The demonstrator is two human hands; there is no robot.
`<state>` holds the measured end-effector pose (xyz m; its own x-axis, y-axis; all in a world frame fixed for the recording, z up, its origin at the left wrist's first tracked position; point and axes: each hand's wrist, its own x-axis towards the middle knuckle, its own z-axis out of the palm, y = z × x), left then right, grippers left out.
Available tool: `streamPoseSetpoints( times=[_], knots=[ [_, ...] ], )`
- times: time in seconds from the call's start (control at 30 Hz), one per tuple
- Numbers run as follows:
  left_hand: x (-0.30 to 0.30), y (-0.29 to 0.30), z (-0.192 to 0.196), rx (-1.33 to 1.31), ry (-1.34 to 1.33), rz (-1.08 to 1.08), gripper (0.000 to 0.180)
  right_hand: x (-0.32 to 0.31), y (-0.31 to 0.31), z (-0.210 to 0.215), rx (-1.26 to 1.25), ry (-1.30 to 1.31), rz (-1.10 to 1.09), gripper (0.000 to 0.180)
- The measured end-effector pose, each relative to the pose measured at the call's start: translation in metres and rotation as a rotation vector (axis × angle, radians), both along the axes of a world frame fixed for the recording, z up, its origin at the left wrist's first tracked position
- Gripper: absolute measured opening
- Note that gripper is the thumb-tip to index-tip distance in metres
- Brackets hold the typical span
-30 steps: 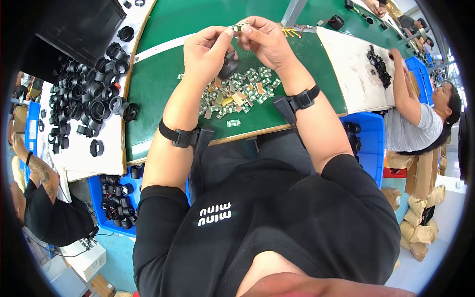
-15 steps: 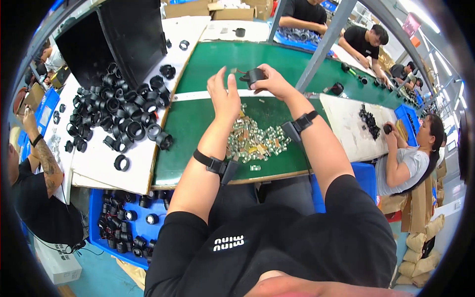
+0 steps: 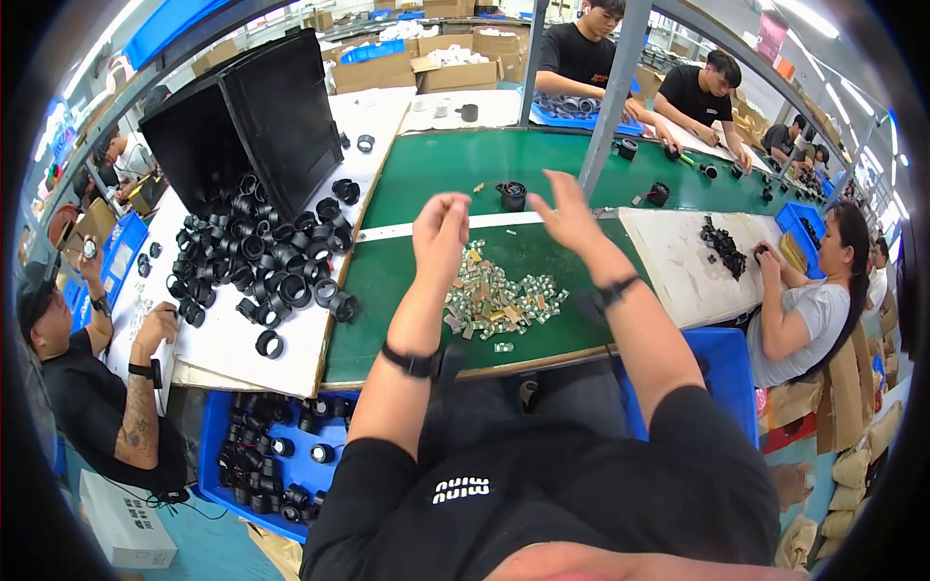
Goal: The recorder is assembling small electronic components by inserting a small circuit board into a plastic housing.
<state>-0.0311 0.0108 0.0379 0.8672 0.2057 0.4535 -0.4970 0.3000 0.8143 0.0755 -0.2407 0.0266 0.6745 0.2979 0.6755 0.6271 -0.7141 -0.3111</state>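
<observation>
My left hand (image 3: 441,228) and my right hand (image 3: 567,215) are raised side by side over the green table mat (image 3: 436,165). The right hand's fingers are spread with nothing in them. The left hand's fingers are loosely bent, and I see nothing in it. Just beyond and between the hands, a black ring-shaped part (image 3: 511,194) sits on the mat, apart from both. Below the hands lies a pile of small silvery and brass metal pieces (image 3: 499,295).
A heap of black rings (image 3: 262,261) lies on a white board on the left, spilling from a tipped black bin (image 3: 242,126). A blue crate (image 3: 271,455) of rings sits below. A grey post (image 3: 610,87) rises ahead. Other people sit left (image 3: 97,387), right (image 3: 804,300) and across.
My hands have parted and let go of the black part, which now rests on the mat. The view has tilted up to take in more of the table.
</observation>
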Motion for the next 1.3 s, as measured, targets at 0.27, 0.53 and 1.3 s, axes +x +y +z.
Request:
streamPoseSetpoints(
  times=[0.27, 0.53, 1.3],
  knots=[
    [-0.225, 0.124, -0.031, 0.425, 0.39, -0.916, 0.025, -0.194, -0.358, -0.116, 0.222, -0.028, -1.016, 0.033],
    [-0.356, 0.259, -0.204, 1.157, 2.16, 0.852, 0.051, -0.345, -0.391, -0.229, -0.3, 1.277, -0.705, 0.064],
    [-0.312, 0.216, -0.19, 1.535, 1.82, 0.071, 0.074, -0.19, -0.275, 0.05, 0.214, 0.479, -0.084, 0.059]
  ],
)
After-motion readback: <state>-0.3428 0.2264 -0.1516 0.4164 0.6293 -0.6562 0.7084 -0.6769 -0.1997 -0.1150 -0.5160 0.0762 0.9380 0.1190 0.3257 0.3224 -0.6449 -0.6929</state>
